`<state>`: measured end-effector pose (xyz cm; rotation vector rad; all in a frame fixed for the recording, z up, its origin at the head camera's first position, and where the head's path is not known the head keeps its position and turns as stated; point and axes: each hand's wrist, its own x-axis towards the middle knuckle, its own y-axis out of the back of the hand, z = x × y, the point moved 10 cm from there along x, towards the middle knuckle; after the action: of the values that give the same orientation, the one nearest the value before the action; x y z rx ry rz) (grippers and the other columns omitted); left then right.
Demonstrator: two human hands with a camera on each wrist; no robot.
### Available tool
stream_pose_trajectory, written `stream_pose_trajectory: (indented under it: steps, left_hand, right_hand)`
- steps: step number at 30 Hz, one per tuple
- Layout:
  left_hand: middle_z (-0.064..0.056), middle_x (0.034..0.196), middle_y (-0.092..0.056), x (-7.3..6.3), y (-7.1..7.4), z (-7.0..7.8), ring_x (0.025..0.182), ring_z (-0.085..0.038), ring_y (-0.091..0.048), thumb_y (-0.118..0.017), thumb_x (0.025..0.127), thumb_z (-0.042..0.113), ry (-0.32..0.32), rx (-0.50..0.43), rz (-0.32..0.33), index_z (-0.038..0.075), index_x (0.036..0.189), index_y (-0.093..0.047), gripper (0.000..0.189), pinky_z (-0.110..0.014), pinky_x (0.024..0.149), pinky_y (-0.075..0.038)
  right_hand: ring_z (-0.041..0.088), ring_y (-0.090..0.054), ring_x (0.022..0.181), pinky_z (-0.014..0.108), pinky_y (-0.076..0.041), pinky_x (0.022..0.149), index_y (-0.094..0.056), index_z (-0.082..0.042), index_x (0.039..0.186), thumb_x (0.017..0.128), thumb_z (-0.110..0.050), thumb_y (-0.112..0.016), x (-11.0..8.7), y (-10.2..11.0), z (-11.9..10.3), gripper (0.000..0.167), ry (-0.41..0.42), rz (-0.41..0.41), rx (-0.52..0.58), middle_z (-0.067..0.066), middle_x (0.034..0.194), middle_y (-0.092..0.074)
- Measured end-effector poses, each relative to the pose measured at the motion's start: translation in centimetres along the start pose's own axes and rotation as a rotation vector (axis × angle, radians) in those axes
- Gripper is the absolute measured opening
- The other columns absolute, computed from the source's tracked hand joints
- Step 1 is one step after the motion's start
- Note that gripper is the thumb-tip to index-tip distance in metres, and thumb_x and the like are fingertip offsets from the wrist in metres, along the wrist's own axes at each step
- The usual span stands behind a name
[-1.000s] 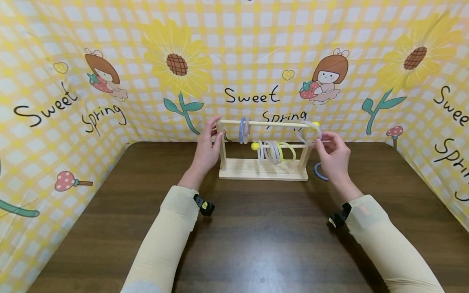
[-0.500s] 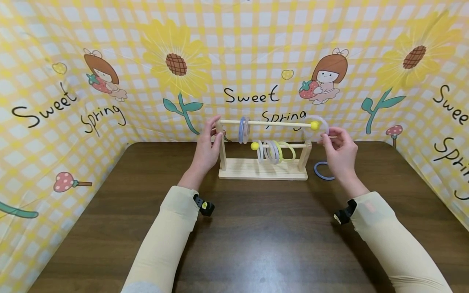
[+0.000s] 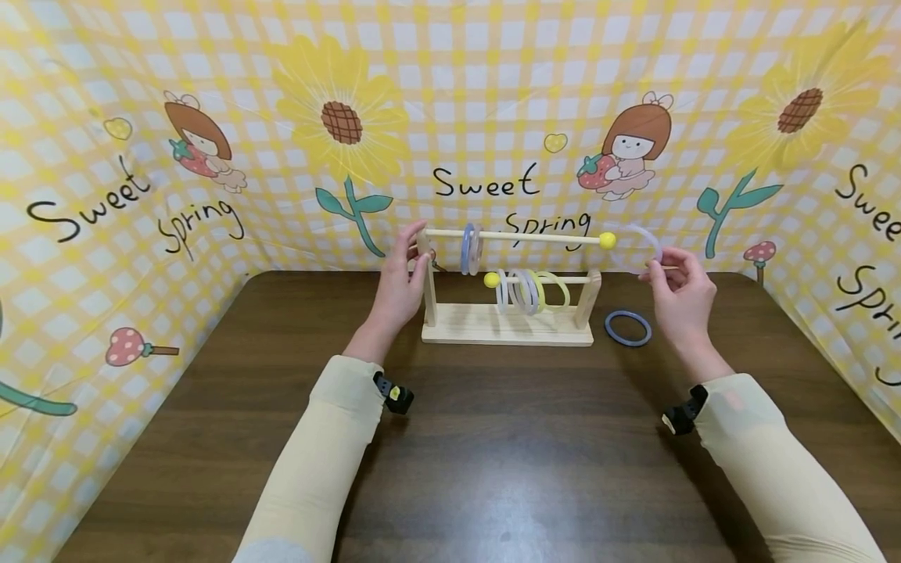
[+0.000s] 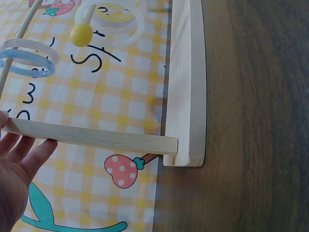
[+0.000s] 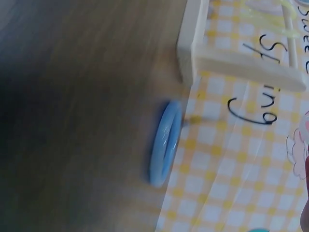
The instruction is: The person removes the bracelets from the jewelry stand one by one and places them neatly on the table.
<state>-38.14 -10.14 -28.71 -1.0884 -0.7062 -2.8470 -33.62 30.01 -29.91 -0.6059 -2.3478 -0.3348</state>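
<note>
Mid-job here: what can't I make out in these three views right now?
Held ring: head view; its pale outline fades into the patterned cloth.
Pale rings on the lower rod: head view; they overlap, so the count is unclear.
Right grip: right wrist view; nearly all cut off by the right edge.
Left grip: left wrist view; partly cut off by the left edge.

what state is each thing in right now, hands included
Stand, upright on the table
Upper rod, threaded with blue and pinkish rings
Lower rod, threaded with whitish and yellow rings
Pale ring, held up beside the upper rod's ball
Loose blue ring, lying flat on the table
Left hand, gripping the stand's left post
Right hand, pinching the pale ring
</note>
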Motion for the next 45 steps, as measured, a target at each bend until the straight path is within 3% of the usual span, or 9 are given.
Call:
stream_pose_trajectory:
  steps: [7, 13, 18, 23, 28, 32, 34, 40, 45]
  left_hand:
    - [-0.023, 0.132, -0.049, -0.1, 0.0, 0.0, 0.112, -0.037, -0.055, -0.045, 0.101, 0.000, -0.003, 0.005, -0.004, 0.015, 0.144, -0.035, 0.046, -0.048, 0.084, -0.051]
    - [-0.023, 0.133, -0.049, -0.1, -0.1, 0.0, 0.113, -0.037, -0.055, -0.046, 0.101, 0.000, -0.005, 0.007, -0.006, 0.015, 0.144, -0.034, 0.047, -0.049, 0.086, -0.050]
    - [-0.023, 0.133, -0.049, -0.1, 0.0, -0.1, 0.113, -0.037, -0.055, -0.046, 0.101, 0.000, -0.008, 0.011, -0.003, 0.016, 0.144, -0.034, 0.047, -0.048, 0.086, -0.050]
    - [-0.022, 0.132, -0.050, -0.1, 0.0, -0.1, 0.112, -0.037, -0.056, -0.046, 0.101, 0.001, -0.011, 0.014, 0.000, 0.017, 0.144, -0.034, 0.047, -0.047, 0.085, -0.051]
    - [-0.022, 0.131, -0.050, -0.1, 0.0, -0.1, 0.112, -0.037, -0.056, -0.046, 0.101, 0.000, -0.012, 0.003, 0.001, 0.016, 0.144, -0.034, 0.047, -0.049, 0.083, -0.051]
    - [-0.022, 0.132, -0.050, -0.1, 0.0, 0.0, 0.112, -0.038, -0.056, -0.046, 0.101, 0.000, -0.011, 0.002, 0.002, 0.015, 0.144, -0.034, 0.047, -0.049, 0.083, -0.051]
    - [-0.023, 0.131, -0.050, -0.1, 0.0, 0.0, 0.111, -0.038, -0.056, -0.046, 0.101, 0.000, -0.014, 0.004, 0.001, 0.015, 0.144, -0.034, 0.047, -0.048, 0.083, -0.051]
    - [-0.022, 0.130, -0.051, -0.2, 0.0, 0.1, 0.111, -0.037, -0.056, -0.046, 0.101, 0.000, -0.009, 0.008, 0.001, 0.015, 0.144, -0.035, 0.047, -0.047, 0.084, -0.051]
    - [-0.023, 0.130, -0.050, -0.2, 0.1, 0.1, 0.112, -0.038, -0.056, -0.046, 0.101, -0.001, -0.013, -0.001, 0.001, 0.013, 0.144, -0.035, 0.046, -0.049, 0.084, -0.051]
  right_hand:
    - [-0.004, -0.062, 0.072, 0.009, -0.047, 0.067, -0.060, 0.009, 0.112, 0.091, 0.001, -0.063, 0.1, 2.4, 0.7, 0.023, -0.008, 0.003, -0.126, -0.010, 0.090, -0.061]
    - [-0.008, -0.059, 0.069, 0.006, -0.045, 0.065, -0.058, 0.013, 0.111, 0.090, 0.004, -0.063, 0.2, 4.0, 0.5, 0.023, 0.045, -0.033, -0.206, -0.003, 0.090, -0.064]
    - [-0.011, -0.058, 0.067, 0.004, -0.044, 0.063, -0.059, 0.012, 0.112, 0.089, 0.006, -0.064, 0.1, 5.2, 0.9, 0.024, 0.069, -0.073, -0.245, -0.015, 0.088, -0.061]
    - [-0.015, -0.054, 0.066, 0.003, -0.041, 0.060, -0.060, 0.011, 0.109, 0.089, 0.006, -0.064, 0.1, 5.9, 1.5, 0.021, 0.086, -0.119, -0.309, -0.015, 0.085, -0.060]
    - [-0.020, -0.050, 0.062, 0.003, -0.038, 0.056, -0.060, 0.010, 0.109, 0.089, 0.006, -0.064, -0.1, 6.2, 2.2, 0.021, 0.091, -0.176, -0.373, -0.026, 0.080, -0.052]
    - [-0.021, -0.048, 0.061, 0.005, -0.035, 0.056, -0.060, 0.009, 0.109, 0.088, 0.005, -0.064, -0.4, 6.4, 3.0, 0.021, 0.096, -0.225, -0.423, -0.028, 0.079, -0.050]
    - [-0.022, -0.046, 0.061, 0.007, -0.035, 0.058, -0.060, 0.007, 0.109, 0.089, 0.005, -0.064, -0.6, 6.4, 3.4, 0.021, 0.101, -0.257, -0.456, -0.022, 0.078, -0.054]
    - [-0.021, -0.045, 0.061, 0.016, -0.035, 0.061, -0.060, 0.004, 0.110, 0.089, 0.004, -0.064, -0.9, 5.9, 4.3, 0.020, 0.118, -0.377, -0.521, 0.017, 0.078, -0.066]
    - [-0.008, -0.055, 0.057, 0.015, -0.037, 0.058, -0.059, 0.003, 0.110, 0.091, 0.003, -0.062, -0.9, 5.4, 5.1, 0.019, 0.088, -0.499, -0.547, 0.019, 0.080, -0.067]
